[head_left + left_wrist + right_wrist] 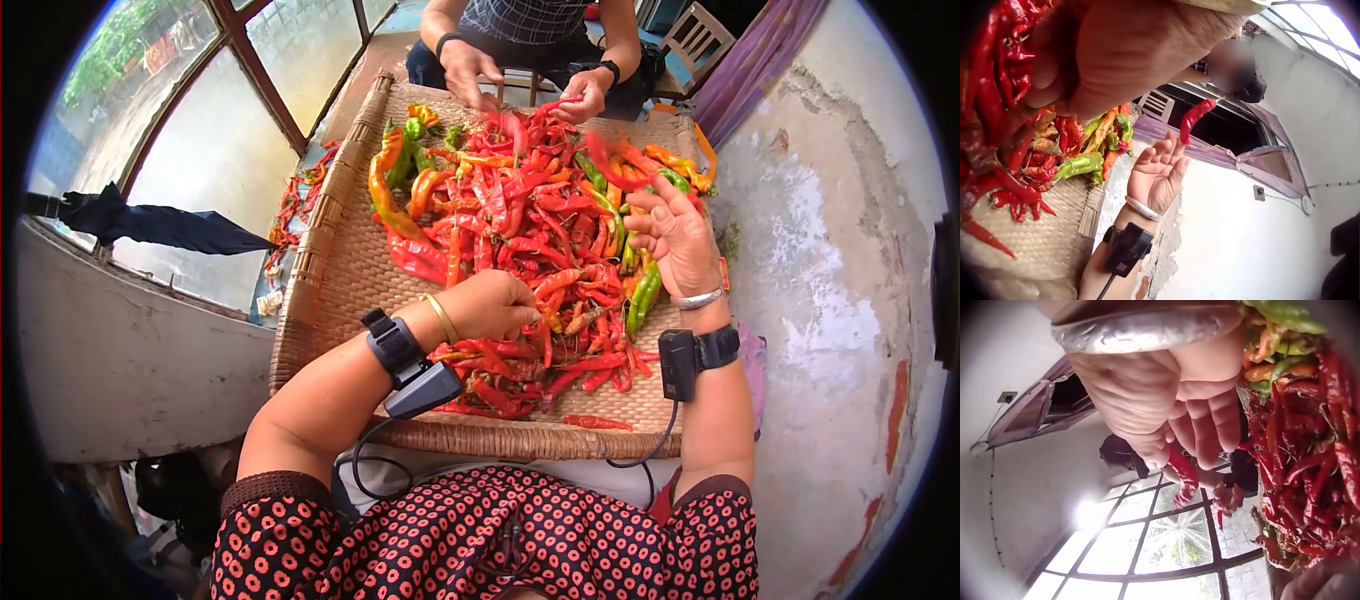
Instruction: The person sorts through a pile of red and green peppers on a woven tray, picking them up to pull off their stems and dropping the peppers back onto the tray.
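Note:
A heap of red chili peppers [500, 190] covers the middle of a woven tray [345, 290]. My left hand [490, 305] is at the near part of the heap, palm down with fingers bent. Its fingertips are right at the peppers in the left wrist view; I cannot tell whether they grip one. Raised over the tray's right side, my right hand [680, 245] pinches a red chili pepper [1184, 478] between thumb and fingers. The pepper sticks out past the fingertips, blurred in the head view. Green chili peppers [645, 298] lie along the right of the heap.
Across the tray, another person's hands [475, 75] are over the far peppers, one holding a red pepper. A folded umbrella [190, 225] hangs at the left by the windows. The plastered wall [820, 270] runs close along the right side. A wooden chair [695, 45] stands behind.

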Demonstrator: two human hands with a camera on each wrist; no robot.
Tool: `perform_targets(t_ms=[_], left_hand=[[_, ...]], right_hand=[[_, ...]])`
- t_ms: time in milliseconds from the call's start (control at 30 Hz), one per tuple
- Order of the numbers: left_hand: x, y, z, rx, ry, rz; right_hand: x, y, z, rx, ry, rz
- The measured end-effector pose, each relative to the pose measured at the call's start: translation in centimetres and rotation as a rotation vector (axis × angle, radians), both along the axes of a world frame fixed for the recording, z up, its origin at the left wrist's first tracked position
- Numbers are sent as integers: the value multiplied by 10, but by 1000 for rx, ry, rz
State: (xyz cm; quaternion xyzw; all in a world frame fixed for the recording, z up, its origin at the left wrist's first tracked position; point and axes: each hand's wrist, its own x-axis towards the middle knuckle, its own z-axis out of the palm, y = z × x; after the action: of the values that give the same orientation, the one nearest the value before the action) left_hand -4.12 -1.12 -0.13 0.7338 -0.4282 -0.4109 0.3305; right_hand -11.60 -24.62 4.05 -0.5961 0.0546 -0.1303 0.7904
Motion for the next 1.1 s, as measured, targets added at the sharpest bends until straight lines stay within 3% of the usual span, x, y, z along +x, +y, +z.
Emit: perform_targets(t_ms=[100,167,200,267,333,400,567,633,667,733,867,1100], left_hand=[[-1,-1,11,-47,89,63],[-1,-1,11,-167,332,201],[0,-1,11,-166,336,203],[5,1,13,-328,549,268],[7,3,11,-380,605,289],[8,3,10,-446,765,388],[11,4,6,-418,791,353],[18,3,3,-424,326,561],[27,4,-5,-364,-45,638],[41,11,-6,-495,-990,602],[40,13,-17,-283,-912,454],[33,9,-22,-158,-1005,211]], right_hand=[[1,4,-7,-306,233,22],[-3,12,-11,-439,268,290],[-5,22,-14,-496,233,409],[-12,39,-17,-396,296,604],[-15,47,-29,-335,324,671],[-16,52,-34,-430,265,736],[-22,62,-24,-231,457,739],[-20,60,-22,-212,517,706],[-19,56,-21,-210,517,706],[-19,45,-19,-523,653,867],[-19,36,-10,-659,740,910],[-17,35,-16,-587,671,931]])
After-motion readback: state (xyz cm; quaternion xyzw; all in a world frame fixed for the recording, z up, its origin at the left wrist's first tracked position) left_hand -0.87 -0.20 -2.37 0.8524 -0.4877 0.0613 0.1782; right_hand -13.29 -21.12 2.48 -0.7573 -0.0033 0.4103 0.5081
